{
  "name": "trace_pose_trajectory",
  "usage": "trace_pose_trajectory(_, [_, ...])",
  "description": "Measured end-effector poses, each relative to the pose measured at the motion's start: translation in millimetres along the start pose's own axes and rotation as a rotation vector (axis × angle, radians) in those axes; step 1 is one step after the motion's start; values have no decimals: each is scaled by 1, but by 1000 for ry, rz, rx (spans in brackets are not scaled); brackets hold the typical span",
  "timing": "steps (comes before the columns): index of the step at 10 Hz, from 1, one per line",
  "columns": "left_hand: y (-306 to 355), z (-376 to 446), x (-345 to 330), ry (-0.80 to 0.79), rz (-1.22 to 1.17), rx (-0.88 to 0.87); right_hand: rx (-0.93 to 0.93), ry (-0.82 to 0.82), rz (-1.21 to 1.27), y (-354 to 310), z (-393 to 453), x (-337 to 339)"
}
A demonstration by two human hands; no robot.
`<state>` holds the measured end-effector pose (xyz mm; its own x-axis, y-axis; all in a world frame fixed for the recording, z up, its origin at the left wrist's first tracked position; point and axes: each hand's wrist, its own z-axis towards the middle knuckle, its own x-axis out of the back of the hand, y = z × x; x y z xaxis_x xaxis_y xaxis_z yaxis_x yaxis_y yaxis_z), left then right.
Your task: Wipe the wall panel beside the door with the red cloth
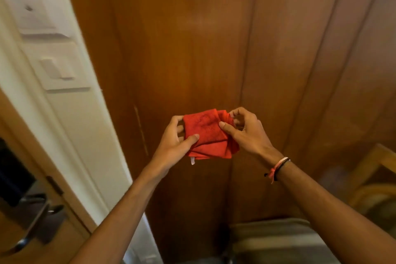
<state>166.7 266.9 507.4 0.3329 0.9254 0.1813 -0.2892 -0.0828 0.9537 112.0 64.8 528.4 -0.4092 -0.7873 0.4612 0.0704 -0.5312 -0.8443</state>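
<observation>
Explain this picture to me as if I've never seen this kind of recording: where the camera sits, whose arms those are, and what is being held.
There is no machine here. A person wears one wide-angle camera on the head, looking forward and down, so the two bare arms reaching in from the bottom are the wearer's own. The left hand and the right hand together hold a folded red cloth, thumbs on top, in front of the brown wooden wall panel; the cloth does not appear to be pressed against the wood yet. The right wrist carries thin bracelets. To the left runs a white strip of wall with light switches, and beyond it the door with a metal lever handle. The picture is somewhat blurred, so finer detail is hard to read.
</observation>
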Motion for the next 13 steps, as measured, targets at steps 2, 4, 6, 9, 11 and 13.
trace_pose_trajectory(2, [-60, -16, -140, -178, 49, 239, -312, -62, -42, 136, -44, 76])
trace_pose_trajectory(4, [-142, -56, -267, -264, 131, 500, -644, -168, -47, 271, -95, 114])
trace_pose_trajectory(6, [-247, -110, -360, -304, 63, 792, -987, -304, 18, 387, -153, 111])
trace_pose_trajectory(9, [-375, -206, -409, -173, -109, 1110, -1206, -402, 147, 518, -231, 53])
trace_pose_trajectory(11, [-384, -228, -408, -265, -102, 1134, -1087, -668, -28, 525, -244, 30])
trace_pose_trajectory(13, [-364, -223, -394, -325, 63, 1071, -991, -685, -69, 520, -243, 23])
